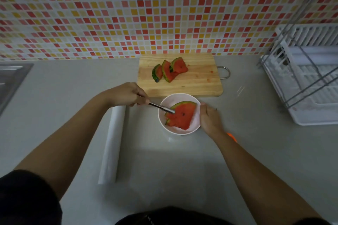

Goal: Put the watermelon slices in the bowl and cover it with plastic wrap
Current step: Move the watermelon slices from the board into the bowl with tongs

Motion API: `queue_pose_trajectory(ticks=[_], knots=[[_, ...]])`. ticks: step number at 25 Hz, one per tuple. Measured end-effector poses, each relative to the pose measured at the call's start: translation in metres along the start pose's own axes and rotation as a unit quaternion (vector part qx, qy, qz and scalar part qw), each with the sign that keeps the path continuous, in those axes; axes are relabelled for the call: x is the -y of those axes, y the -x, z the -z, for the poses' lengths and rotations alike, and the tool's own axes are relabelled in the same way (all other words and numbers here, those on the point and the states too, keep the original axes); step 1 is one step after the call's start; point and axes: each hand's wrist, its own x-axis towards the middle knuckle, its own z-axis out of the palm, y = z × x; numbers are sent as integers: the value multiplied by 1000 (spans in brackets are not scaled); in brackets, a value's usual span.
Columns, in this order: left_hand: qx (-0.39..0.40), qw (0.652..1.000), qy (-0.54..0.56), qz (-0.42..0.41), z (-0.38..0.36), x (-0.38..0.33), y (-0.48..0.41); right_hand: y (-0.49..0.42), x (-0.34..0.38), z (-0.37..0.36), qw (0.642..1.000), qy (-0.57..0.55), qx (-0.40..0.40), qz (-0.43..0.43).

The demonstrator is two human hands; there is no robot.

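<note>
1. Grey counter (237,151) runs under both arms, and a wall of red, yellow and white tiles (128,14) stands behind it.
2. Far to the left of the left hand, a metal sink (11,78) shows at the edge.
3. Just under the left wrist lies the roll of plastic wrap (112,142). It looks light and thin, so it will likely cling and crumple. A good place to take it is by its loose edge.
4. The left hand (128,95) is closed around the metal tongs (161,108). The tips of the tongs touch the fruit in the bowl. I cannot tell if they are pinching it or letting go.
5. Between the two hands sits the pink bowl (179,131). It holds watermelon slices in the bowl (182,115), at least two, one on top of the other.
6. Past both hands, by the wall, is the wooden board (197,82). Three watermelon slices on the board (169,71) lean on each other there. They must go in the bowl next.
7. The fruit looks wet, soft and slippery. It could break if squeezed hard. The green rind is the firm part, so that is the best place to grab.
8. The right hand (208,117) rests against the right rim of the bowl with fingers loose, holding it steady.
9. Far to the right of the right hand stands a white dish rack (311,87).
</note>
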Motion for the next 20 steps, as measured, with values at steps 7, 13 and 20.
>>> queue_pose_trajectory(ticks=[7, 13, 20], knots=[[60, 971, -231, 10, -9, -28, -5, -3, -1, -1, 999, 28, 6, 22], [-133, 976, -170, 2, 30, -59, -29, -3, -1, 0, 997, 42, -3, 65], [-272, 953, 17, 131, 0, -39, -99, -1, -1, 1, 997, 42, -6, 60]])
